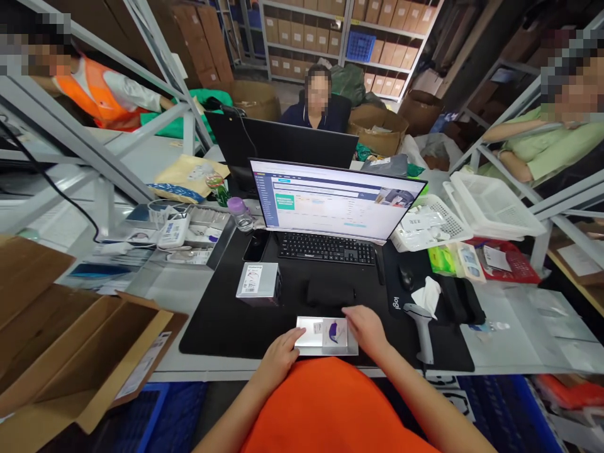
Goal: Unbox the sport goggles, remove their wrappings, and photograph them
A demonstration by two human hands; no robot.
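A flat silver box (310, 335) with a purple picture and a small label lies at the front of the black desk mat (212, 327), close to my body. My left hand (281, 353) grips its left edge, with the thumb on top. At the upper right corner, my right hand (367, 330) has its fingers bent together on the box; their tips are partly hidden. Just beyond the box rests a black pouch-like case (330, 293). To the left of that stands a grey-white carton (258, 283) with a printed label.
A monitor (330, 201) and keyboard (325, 248) stand ahead. A barcode scanner (421, 330), mouse (404, 275) and crumpled tissue (427, 296) are on the right. An open cardboard box (141, 340) is at left. Co-workers sit beyond the desk and at both sides.
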